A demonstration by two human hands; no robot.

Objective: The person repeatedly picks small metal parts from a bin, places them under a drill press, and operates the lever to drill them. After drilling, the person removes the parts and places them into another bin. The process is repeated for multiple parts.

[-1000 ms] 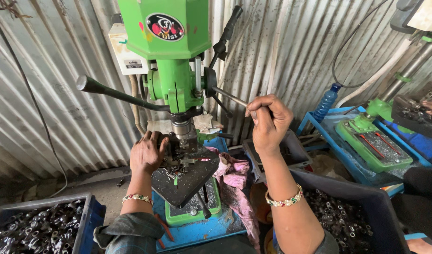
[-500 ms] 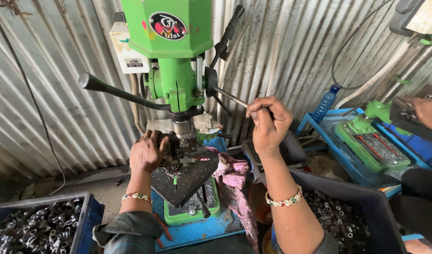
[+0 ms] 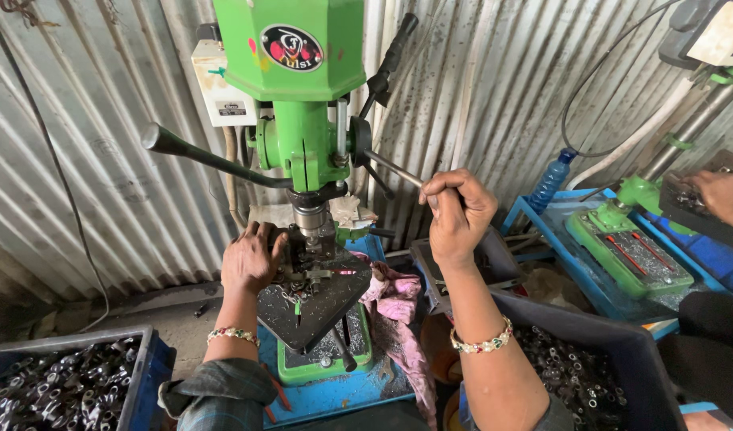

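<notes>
A green drill press [image 3: 299,96] stands against a corrugated metal wall. My right hand [image 3: 456,214] is closed around the end of its feed lever [image 3: 392,169], to the right of the spindle. My left hand [image 3: 253,257] rests on the dark work table [image 3: 314,299] beside the chuck [image 3: 309,215], fingers on a small metal part under the drill. Whether it grips that part is hidden by the fingers. Metal shavings lie on the table.
A dark bin [image 3: 39,383] of small metal parts sits at lower left, another bin [image 3: 590,367] at lower right. A pink rag [image 3: 394,299] hangs beside the table. At right, another person's hand [image 3: 722,195] works at a second green machine [image 3: 630,247] on a blue tray.
None of the hands or the lever has visibly moved; only the camera has shifted slightly.
</notes>
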